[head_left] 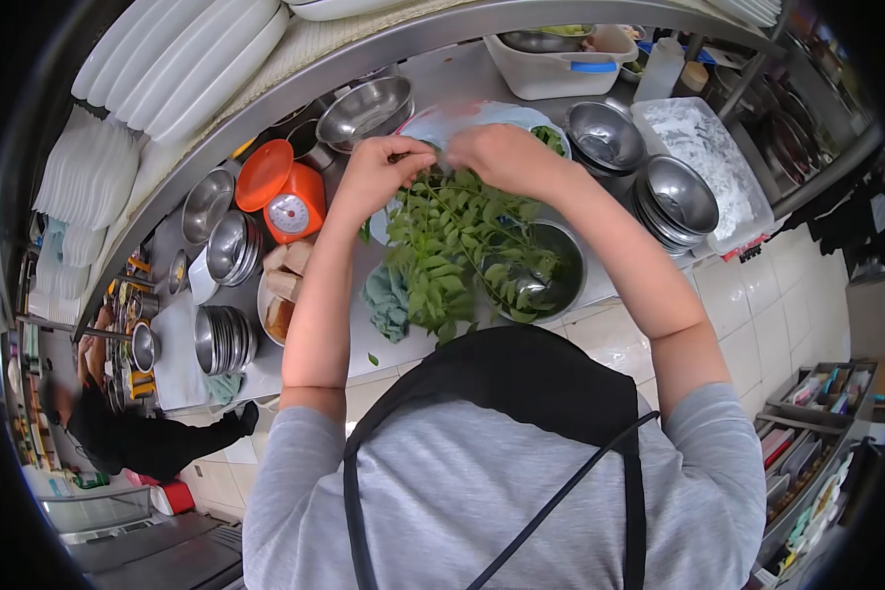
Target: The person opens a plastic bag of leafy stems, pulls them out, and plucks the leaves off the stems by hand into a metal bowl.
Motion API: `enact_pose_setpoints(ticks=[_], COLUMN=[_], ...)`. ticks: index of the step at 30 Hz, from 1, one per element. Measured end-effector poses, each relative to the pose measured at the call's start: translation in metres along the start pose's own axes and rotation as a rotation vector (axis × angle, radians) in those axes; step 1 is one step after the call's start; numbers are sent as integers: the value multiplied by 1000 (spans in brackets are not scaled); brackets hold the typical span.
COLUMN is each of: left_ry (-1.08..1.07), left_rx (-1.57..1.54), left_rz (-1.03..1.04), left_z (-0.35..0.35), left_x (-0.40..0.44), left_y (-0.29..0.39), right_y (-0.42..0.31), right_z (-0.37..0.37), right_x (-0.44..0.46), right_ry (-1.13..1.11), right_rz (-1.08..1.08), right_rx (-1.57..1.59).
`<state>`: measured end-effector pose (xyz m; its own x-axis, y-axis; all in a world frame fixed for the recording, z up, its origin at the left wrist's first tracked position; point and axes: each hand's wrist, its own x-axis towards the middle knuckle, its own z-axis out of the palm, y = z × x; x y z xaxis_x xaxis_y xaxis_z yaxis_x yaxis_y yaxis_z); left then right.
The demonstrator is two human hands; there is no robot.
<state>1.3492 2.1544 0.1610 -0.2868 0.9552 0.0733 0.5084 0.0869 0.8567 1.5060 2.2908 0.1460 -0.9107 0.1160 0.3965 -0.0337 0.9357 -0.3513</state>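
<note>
A bunch of leafy green sprigs (442,236) lies below my hands, its stems up towards my fingers. My left hand (388,172) is closed in a pinch at the top of the sprigs. Beside it, my right hand (511,157) is at the stem end, its fingertips smeared by motion, so its grip is unclear. Some sprigs hang over a steel bowl (566,267) with leaves in it. Behind the hands is a pale blue plastic bag (506,113). A crumpled green cloth (385,303) lies left of the leaves.
An orange kitchen scale (293,208) and stacked steel bowls (228,248) stand on the left. More bowls (674,197) and a tub of white powder (708,147) are at right. A shelf (364,51) with plates runs overhead. Another person (133,418) is at far left.
</note>
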Motion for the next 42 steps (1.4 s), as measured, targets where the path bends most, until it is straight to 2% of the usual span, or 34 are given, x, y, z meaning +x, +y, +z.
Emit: enact_pose_setpoints(ticks=[2,4,8,11,13,14,17,19,21,23,24,26,27,29,31,33,36,38,42], left_ry=[-21,-11,-6,27,50,51,81,115,111,115,174,160,138,144,54,36,0,18,20], left_rx=[72,181,192,178,67,67,-66,-155,-207,-230,-219,-238,-261,-226,-289,-275,-257,-242,-247], left_rz=[-4,67,61,174,84,82,74,43,5,-6,-63,-74,-95,-97,-20,-5,9,25,55], left_z=[-1,-2,1,3,3,1,-18,-37,-40,-40,-48,-51,-50,-38,-32,-26,-16,-11,-13], left_x=[0,-1,1,4,5,7,11,9,4,-3,-5,-5,-8,-6,1,0,-3,-5,-6], left_y=[0,3,0,-4,-6,-10,-31,-44,-48,-52,-57,-54,-52,-37,-33,-19,-5,1,-7], right_y=[3,-1,-1,5,6,8,18,24,26,26,31,42,34,4,2,0,5,2,1], right_z=[-4,-15,-24,-9,-1,-1,-9,-10,-20,-40,-42,-46,-43,-33,-3,14,31,38,38], right_x=[-2,-2,0,-2,-5,-8,-31,-59,-84,-116,-129,-142,-135,-107,-82,-48,-10,3,15], right_ry=[-67,-126,-105,-106,-87,-89,-265,-276,-264,-251,-257,-170,-173,-237,-46,188,192,-2,-165], right_rz=[-15,63,119,57,115,114,163,515,552,768,765,836,835,518,225,114,98,5,53], right_rx=[4,-15,14,32,359,360,609,1059,1096,1122,1126,1092,1096,832,637,488,376,624,650])
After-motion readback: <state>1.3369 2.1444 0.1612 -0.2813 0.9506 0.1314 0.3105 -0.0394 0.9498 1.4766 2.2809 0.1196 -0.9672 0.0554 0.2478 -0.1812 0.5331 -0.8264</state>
